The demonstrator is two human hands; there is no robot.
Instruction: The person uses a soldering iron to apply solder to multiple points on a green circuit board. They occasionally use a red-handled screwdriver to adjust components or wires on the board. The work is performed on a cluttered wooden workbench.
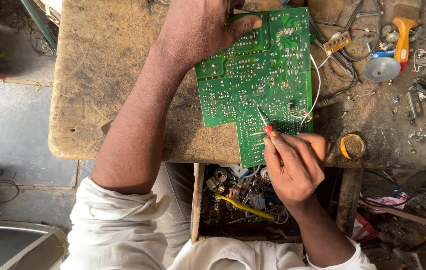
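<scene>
Left hand (200, 27) lies on the green circuit board (258, 80), fingers spread, thumb flat on it. Right hand (295, 162) pinches a red-handled screwdriver (265, 125), tip touching the board's solder side on the wooden workbench (103, 75).

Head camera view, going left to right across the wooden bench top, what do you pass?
Left hand → green circuit board → yellow tape ring → grey metal disc → orange-handled tool.

One green circuit board (258, 80) lies on the wooden surface (108, 75). Two hands: left (200, 30), right (295, 165). One red-handled screwdriver (265, 125), one yellow tape ring (353, 146), one grey metal disc (381, 69), one open drawer (196, 205).
</scene>
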